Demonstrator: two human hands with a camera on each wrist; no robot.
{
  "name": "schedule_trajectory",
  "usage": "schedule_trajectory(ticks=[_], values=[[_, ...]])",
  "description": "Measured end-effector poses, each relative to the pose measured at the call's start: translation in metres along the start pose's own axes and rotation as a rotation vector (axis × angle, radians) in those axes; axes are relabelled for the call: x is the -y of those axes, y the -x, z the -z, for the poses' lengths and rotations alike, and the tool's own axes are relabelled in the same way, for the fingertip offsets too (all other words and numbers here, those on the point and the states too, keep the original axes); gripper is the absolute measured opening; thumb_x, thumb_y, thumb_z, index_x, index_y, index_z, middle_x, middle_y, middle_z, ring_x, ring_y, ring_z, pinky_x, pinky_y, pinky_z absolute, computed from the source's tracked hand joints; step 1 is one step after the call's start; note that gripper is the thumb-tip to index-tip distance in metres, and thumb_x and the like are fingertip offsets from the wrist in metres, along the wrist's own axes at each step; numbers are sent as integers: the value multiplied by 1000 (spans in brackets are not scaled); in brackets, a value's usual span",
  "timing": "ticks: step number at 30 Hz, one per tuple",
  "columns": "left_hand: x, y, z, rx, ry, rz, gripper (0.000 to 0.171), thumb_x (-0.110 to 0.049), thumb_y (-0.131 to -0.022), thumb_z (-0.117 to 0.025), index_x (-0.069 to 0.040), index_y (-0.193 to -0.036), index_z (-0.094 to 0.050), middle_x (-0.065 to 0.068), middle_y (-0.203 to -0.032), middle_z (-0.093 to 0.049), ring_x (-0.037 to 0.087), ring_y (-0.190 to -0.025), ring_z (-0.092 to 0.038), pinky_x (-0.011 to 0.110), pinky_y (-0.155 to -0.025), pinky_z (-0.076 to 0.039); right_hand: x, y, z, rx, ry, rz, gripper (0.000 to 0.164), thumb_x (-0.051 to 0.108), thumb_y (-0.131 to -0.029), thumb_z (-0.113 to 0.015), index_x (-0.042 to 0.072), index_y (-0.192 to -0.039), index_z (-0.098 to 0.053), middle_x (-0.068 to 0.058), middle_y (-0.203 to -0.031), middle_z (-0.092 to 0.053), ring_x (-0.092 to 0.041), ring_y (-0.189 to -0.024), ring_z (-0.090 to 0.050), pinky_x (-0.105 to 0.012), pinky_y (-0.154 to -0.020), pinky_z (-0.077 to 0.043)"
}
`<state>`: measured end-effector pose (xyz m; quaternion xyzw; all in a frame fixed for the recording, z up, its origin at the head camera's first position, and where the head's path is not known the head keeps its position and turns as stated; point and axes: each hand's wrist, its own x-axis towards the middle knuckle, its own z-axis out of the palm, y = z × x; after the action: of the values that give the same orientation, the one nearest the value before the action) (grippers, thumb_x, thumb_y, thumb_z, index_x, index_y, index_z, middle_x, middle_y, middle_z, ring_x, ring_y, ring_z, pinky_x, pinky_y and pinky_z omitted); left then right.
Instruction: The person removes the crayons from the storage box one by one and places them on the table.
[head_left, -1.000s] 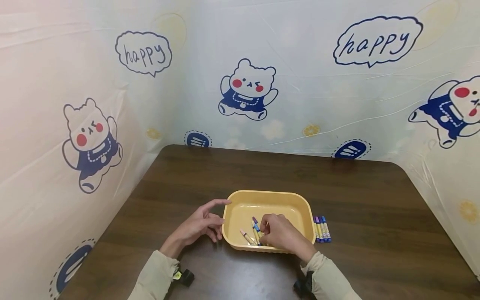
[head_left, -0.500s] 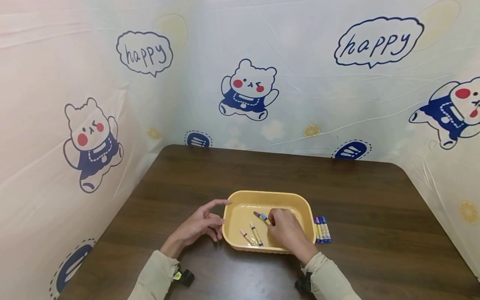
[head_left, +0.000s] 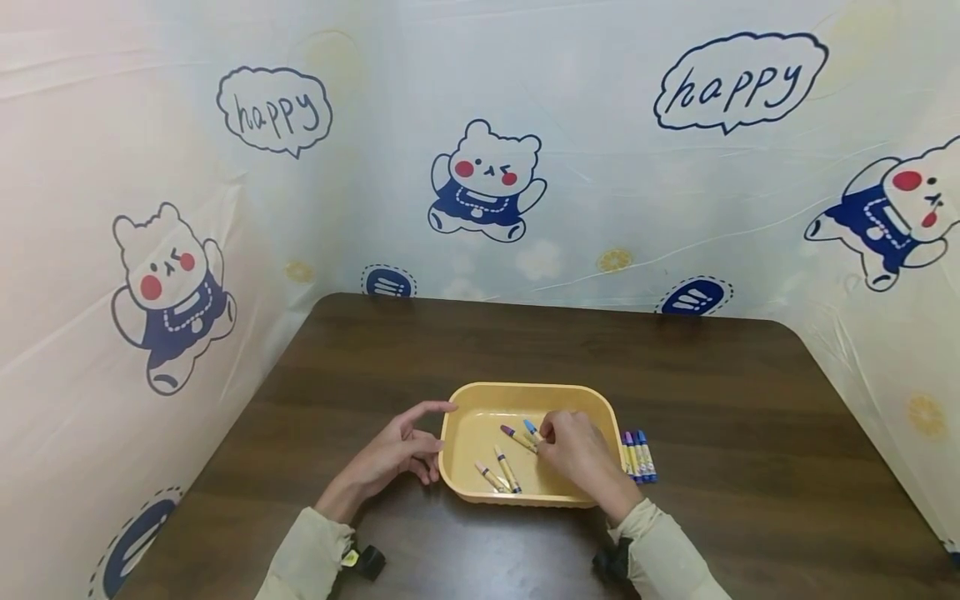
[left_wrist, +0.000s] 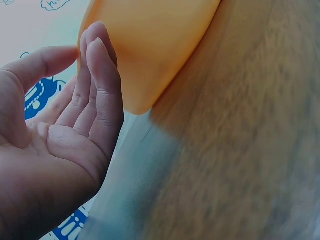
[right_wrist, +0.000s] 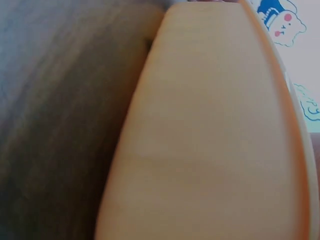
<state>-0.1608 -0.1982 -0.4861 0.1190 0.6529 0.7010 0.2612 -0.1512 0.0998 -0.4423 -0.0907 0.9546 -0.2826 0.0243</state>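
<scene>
A yellow plastic tray holds several crayons with yellow wrappers. My right hand reaches into it, and its fingertips pinch a light blue crayon. Touching that one lies a purple crayon. Nearer the front wall are a crayon with a pale tip and a pinkish crayon. My left hand rests against the tray's left side, fingers loosely bent, index fingertip on the rim; the left wrist view shows its palm holding nothing. In the right wrist view only the tray's outer wall shows, not the hand.
Several crayons lie side by side on the table, close against the tray's right side. The dark wooden table is bounded at the back and sides by a printed curtain.
In the tray, the light blue and purple crayons have moved away from the pair near the front wall, toward the right and back, with my right hand. The left hand stays at the rim.
</scene>
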Motion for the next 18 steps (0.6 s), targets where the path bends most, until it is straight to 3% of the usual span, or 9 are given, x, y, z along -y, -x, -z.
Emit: schedule_trajectory(ticks=[8, 13, 16, 18], values=[[0, 2, 2, -3, 6, -2, 57, -6, -97, -59, -14, -150, -37, 11, -78, -70, 22, -64, -67, 33, -59, -59, -2, -4, 8, -44, -36, 48, 7, 2, -79, -77, 4, -83, -71, -2, -74, -65, -10, -62, -53, -25, -56, -47], [1, 2, 3, -8, 2, 2, 57, -6, -97, -60, -16, -149, -38, 11, -77, -70, 22, -64, -67, 33, -59, -58, -4, -2, 20, -122, -64, 164, 6, -2, -76, -74, 3, -79, -71, 1, -70, -65, -6, -62, -56, -24, -57, -50], [2, 1, 3, -9, 3, 4, 57, -7, -97, -61, -16, -148, -39, 11, -77, -70, 22, -64, -67, 33, -59, -58, -7, -2, 31, -144, -74, 162, 6, -1, -77, -75, 3, -81, -72, 1, -71, -66, -7, -64, -58, -27, -61, -52], [2, 1, 2, -7, 4, 6, 56, -7, -97, -60, -17, -148, -39, 11, -77, -70, 22, -64, -67, 33, -59, -58, -8, -1, 39, -122, -90, 108, 7, 1, -80, -76, 4, -85, -72, 1, -74, -67, -9, -67, -59, -28, -63, -54]])
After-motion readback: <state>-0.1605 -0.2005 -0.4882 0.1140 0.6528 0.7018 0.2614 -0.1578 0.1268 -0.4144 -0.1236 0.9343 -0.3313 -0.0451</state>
